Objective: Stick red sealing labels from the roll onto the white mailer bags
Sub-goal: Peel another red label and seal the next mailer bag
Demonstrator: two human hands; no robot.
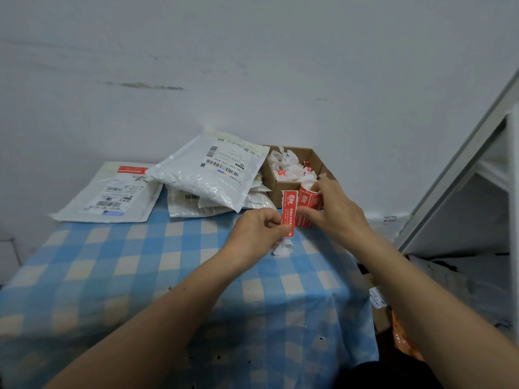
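Checked tablecloth [112, 276], hands [258, 228] pinching label [289, 211], half-hiding roll [307, 199] — small print blurred

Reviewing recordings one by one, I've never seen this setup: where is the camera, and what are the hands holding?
There is no machine here: a person works with two bare hands, and the one picture comes from a camera worn on the head, looking forward and down. The left hand pinches a red label, held upright. The right hand grips the roll of red labels beside it; whether the label is fully off the roll I cannot tell. On the blue checked tablecloth lie a pile of white mailer bags, one flat mailer bag on the left already bearing a red sticker, and a cardboard box of crumpled white paper.
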